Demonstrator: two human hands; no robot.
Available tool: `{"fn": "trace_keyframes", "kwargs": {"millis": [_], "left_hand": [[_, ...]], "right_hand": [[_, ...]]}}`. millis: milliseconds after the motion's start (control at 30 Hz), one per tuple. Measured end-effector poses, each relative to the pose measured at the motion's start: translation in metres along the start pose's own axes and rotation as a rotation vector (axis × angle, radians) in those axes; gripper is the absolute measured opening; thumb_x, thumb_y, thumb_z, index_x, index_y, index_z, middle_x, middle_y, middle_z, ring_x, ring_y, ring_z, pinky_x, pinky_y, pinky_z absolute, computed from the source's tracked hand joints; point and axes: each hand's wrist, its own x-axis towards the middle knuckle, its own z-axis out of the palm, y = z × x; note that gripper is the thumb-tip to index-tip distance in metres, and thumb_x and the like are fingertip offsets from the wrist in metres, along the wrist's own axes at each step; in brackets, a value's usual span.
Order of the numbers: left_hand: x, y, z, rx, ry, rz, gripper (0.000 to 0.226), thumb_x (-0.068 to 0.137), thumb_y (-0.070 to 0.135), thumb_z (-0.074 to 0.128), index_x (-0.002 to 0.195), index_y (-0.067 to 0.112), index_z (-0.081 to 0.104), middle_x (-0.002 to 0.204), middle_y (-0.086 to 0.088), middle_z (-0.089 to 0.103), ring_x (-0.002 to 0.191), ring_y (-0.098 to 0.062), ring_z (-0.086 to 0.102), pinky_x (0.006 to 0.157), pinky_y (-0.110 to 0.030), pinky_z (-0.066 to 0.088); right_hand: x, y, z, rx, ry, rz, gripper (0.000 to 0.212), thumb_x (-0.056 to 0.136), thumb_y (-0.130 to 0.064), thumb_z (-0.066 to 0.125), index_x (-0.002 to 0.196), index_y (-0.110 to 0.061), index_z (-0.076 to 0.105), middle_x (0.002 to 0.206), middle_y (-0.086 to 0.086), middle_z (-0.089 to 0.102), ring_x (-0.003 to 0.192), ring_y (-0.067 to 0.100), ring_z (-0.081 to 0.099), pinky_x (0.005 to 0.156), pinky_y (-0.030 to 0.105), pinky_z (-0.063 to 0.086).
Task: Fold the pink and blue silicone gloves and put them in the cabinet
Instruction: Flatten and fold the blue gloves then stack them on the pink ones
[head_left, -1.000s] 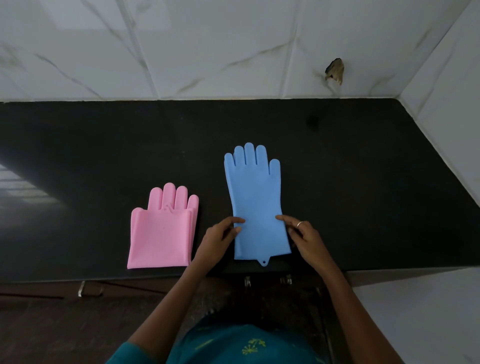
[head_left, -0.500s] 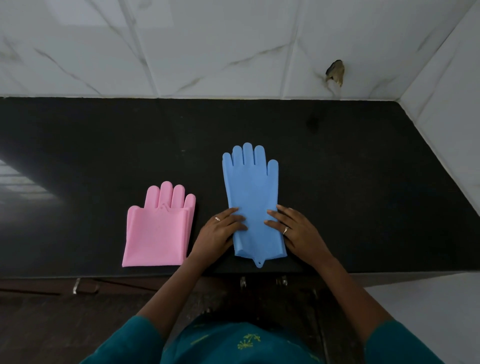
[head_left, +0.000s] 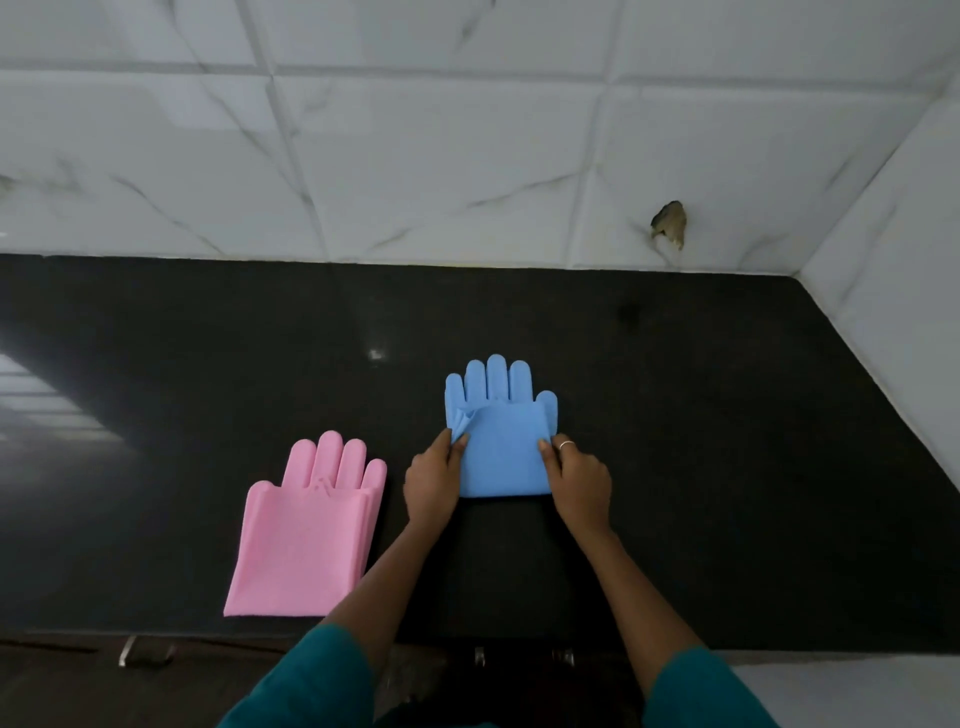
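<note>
At the near edge of the frame, two teal sleeves (head_left: 311, 680) reach forward over the front lip of the black desk (head_left: 727, 467). Just beyond that lip, on the left, the pink glove (head_left: 306, 540) lies flat and folded in half, its cuff edge doubled up to the base of the fingers, which point toward the wall. No hand touches it.

A little farther in and to the right, both hands work on the blue glove (head_left: 501, 447). The left hand (head_left: 431, 486) has its grip narrow, thumb and fingers pinched on the left side of the turned-up cuff layer, where the silicone bunches into small wrinkles near the glove's thumb. The right hand (head_left: 579, 480), wearing a ring (head_left: 566, 444), holds the right side of the same layer, its grip likewise closed on the blue glove with the thumb pressed on top. The cuff half lies folded over the palm half, the fold line nearest the person, and the glove's five fingers stick out past the folded edge toward the wall. The blue glove sits near the pink one but apart from it.

Past the gloves the dark desk runs bare to the white marble-tiled wall (head_left: 415, 156), which shows a chipped brown hole (head_left: 669, 222) on the right.
</note>
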Motion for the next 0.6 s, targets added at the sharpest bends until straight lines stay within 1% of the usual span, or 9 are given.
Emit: {"fn": "trace_keyframes", "kwargs": {"millis": [33,100,167,233,333,433,533,600], "left_hand": [[0.003,0.002,0.001,0.025,0.001,-0.007,0.035,0.094,0.042,0.036,0.104,0.015,0.056,0.093,-0.009,0.066,0.086,-0.023,0.062,0.070,-0.035,0.049],[0.009,0.005,0.004,0.059,0.008,-0.011,0.037,0.095,0.043,0.032,0.105,0.015,0.055,0.093,-0.009,0.065,0.089,-0.026,0.061,0.076,-0.040,0.050],[0.014,0.008,0.006,0.068,0.024,-0.028,0.041,0.095,0.044,0.028,0.107,0.015,0.055,0.094,-0.008,0.064,0.092,-0.025,0.060,0.074,-0.037,0.046],[0.017,0.011,0.008,0.089,0.042,-0.048,0.045,0.095,0.045,0.025,0.110,0.015,0.055,0.097,-0.007,0.064,0.093,-0.024,0.057,0.073,-0.034,0.039],[0.024,0.016,0.009,0.125,0.055,-0.094,0.049,0.095,0.048,0.026,0.101,0.013,0.060,0.088,-0.005,0.060,0.084,-0.022,0.055,0.071,-0.032,0.037],[0.032,0.021,0.005,0.201,0.067,-0.117,0.050,0.092,0.050,0.034,0.092,0.011,0.064,0.076,-0.001,0.056,0.070,-0.017,0.051,0.062,-0.029,0.037],[0.034,0.021,0.001,0.251,0.075,-0.115,0.048,0.090,0.050,0.040,0.081,0.010,0.065,0.067,0.000,0.056,0.062,-0.018,0.053,0.056,-0.027,0.037],[0.032,0.020,0.000,0.243,0.086,-0.119,0.047,0.089,0.049,0.043,0.075,0.010,0.064,0.062,0.001,0.053,0.060,-0.018,0.053,0.055,-0.027,0.038]], "right_hand": [[0.002,-0.001,0.003,-0.010,0.025,0.022,0.031,0.094,-0.034,0.042,0.083,-0.010,0.058,0.058,0.005,0.058,0.051,0.019,0.054,0.048,0.025,0.029],[0.004,-0.003,0.008,-0.013,0.079,0.060,0.031,0.094,-0.032,0.043,0.083,-0.008,0.059,0.060,0.011,0.063,0.054,0.025,0.059,0.050,0.027,0.030],[0.006,-0.004,0.010,-0.007,0.111,0.102,0.031,0.094,-0.031,0.044,0.083,-0.007,0.059,0.059,0.010,0.063,0.053,0.026,0.059,0.050,0.027,0.029],[0.009,-0.005,0.012,-0.003,0.109,0.150,0.032,0.095,-0.033,0.042,0.084,-0.007,0.058,0.059,0.008,0.061,0.053,0.022,0.057,0.051,0.027,0.031],[0.012,-0.005,0.015,-0.009,0.118,0.209,0.032,0.095,-0.034,0.040,0.086,-0.009,0.058,0.060,0.006,0.059,0.058,0.023,0.060,0.054,0.027,0.035],[0.015,-0.007,0.017,-0.019,0.148,0.268,0.032,0.094,-0.035,0.041,0.090,-0.009,0.059,0.069,0.010,0.065,0.065,0.027,0.062,0.057,0.031,0.038],[0.015,-0.009,0.018,-0.008,0.155,0.289,0.032,0.093,-0.040,0.042,0.086,-0.011,0.056,0.065,0.006,0.062,0.061,0.023,0.061,0.057,0.032,0.043],[0.015,-0.010,0.019,-0.010,0.159,0.289,0.032,0.092,-0.042,0.043,0.083,-0.013,0.054,0.061,0.000,0.055,0.056,0.017,0.056,0.054,0.029,0.041]]}}
